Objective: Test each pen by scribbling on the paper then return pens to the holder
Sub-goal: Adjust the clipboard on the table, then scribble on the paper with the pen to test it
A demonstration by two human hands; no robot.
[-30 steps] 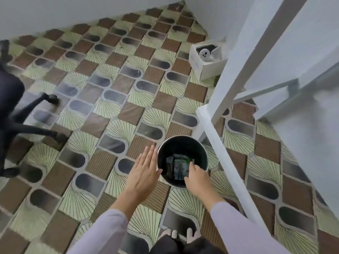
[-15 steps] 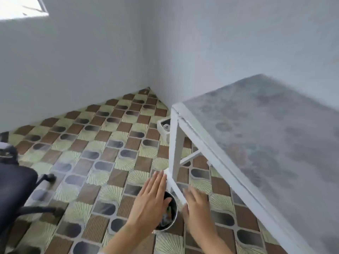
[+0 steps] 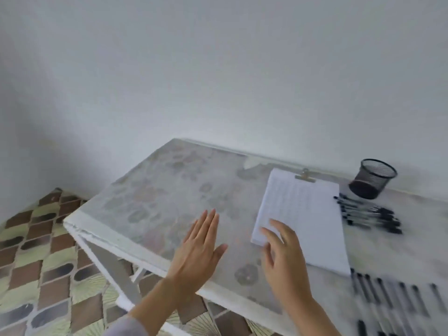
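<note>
A white sheet of paper on a clipboard (image 3: 303, 219) lies on the table (image 3: 169, 185). To its right, near the wall, stands a black mesh pen holder (image 3: 372, 178) with no pens showing in it. Several black pens (image 3: 368, 214) lie in a bunch just in front of the holder. Another row of several pens (image 3: 397, 297) lies at the near right, blurred. My left hand (image 3: 198, 248) hovers flat over the table, fingers straight, holding nothing. My right hand (image 3: 283, 258) is spread with loose fingers over the paper's near left corner, also holding nothing.
The table's left edge and white crossed legs (image 3: 114, 270) stand over a patterned tile floor (image 3: 36, 258). A plain white wall runs behind the table.
The view has swung up from the floor and a black bin under the table to the tabletop. Both hands rose from beside the bin to above the table, still holding nothing.
</note>
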